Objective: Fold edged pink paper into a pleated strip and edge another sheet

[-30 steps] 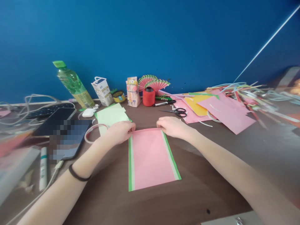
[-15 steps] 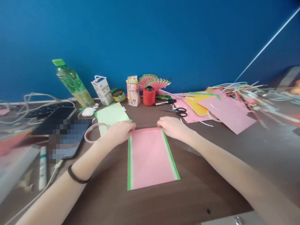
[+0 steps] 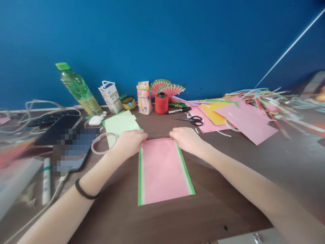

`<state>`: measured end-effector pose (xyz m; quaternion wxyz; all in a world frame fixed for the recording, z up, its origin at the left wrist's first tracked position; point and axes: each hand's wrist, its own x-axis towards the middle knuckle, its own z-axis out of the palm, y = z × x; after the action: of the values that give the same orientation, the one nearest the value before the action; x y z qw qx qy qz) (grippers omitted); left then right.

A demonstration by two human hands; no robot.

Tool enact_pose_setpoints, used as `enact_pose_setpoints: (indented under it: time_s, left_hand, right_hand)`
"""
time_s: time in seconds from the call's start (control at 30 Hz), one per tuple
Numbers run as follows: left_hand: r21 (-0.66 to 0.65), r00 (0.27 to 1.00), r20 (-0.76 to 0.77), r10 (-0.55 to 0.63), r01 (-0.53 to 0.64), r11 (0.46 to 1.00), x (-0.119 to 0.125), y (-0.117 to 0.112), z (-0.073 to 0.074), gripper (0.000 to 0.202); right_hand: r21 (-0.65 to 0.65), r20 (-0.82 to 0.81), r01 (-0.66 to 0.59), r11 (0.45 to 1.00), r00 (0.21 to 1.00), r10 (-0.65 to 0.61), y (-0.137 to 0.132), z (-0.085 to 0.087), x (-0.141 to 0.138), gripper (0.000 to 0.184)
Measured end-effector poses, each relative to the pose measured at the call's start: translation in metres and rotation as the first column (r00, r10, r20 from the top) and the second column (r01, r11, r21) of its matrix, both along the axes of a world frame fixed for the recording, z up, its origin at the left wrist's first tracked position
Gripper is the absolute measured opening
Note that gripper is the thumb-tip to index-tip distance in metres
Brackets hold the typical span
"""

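A sheet of pink paper (image 3: 165, 173) with green and pale green strips along both sides lies on the brown desk in front of me. Its far edge looks folded into a narrow band. My left hand (image 3: 132, 140) grips the far left corner, fingers closed. At the far right corner my right hand (image 3: 185, 138) pinches the same edge. The fingertips of both hands are partly hidden. Pale green sheets (image 3: 120, 123) lie just beyond my left hand, and a roll of tape (image 3: 103, 143) stands beside my left wrist.
Black-handled scissors (image 3: 194, 120) lie beyond my right hand, near loose pink sheets (image 3: 248, 125). A red thread spool (image 3: 161, 103), pleated paper fans (image 3: 171, 90), a carton (image 3: 111, 97) and a green bottle (image 3: 78, 88) line the blue wall. A tablet (image 3: 83, 145) and a marker (image 3: 46, 181) are at left.
Both hands stay at the far edge of the pink paper, with only a very slight shift of the fingers. The paper lies in the same place.
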<state>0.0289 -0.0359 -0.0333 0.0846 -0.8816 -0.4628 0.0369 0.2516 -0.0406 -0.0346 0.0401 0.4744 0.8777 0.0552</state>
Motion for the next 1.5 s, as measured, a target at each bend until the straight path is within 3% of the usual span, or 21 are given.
enact_pose_setpoints:
  time_s: [0.27, 0.63, 1.23, 1.5]
  left_hand:
    - [-0.03, 0.999, 0.009, 0.037, -0.037, 0.999, 0.0003, -0.001, -0.0013, 0.017]
    - [0.063, 0.993, -0.105, -0.043, 0.05, 0.997, 0.0017, -0.0003, -0.0001, 0.018]
    - [0.099, 0.991, -0.124, -0.059, 0.071, 0.993, 0.0008, 0.0007, -0.0058, 0.016]
    - [0.176, 0.988, -0.132, -0.074, 0.096, 0.98, 0.0076, -0.0068, -0.0087, 0.018]
  right_hand:
    - [0.022, 0.007, -0.017, 1.0, 1.0, 0.017, 0.0006, -0.003, -0.0011, 0.021]
    - [0.025, 0.017, -0.02, 0.999, 1.0, 0.02, 0.0003, -0.0037, -0.0003, 0.021]
    - [0.032, -0.005, -0.071, 0.997, 0.997, 0.071, 0.008, -0.0087, 0.0043, 0.021]
    - [0.023, 0.015, -0.008, 1.0, 1.0, 0.008, 0.0006, -0.0045, -0.0011, 0.022]
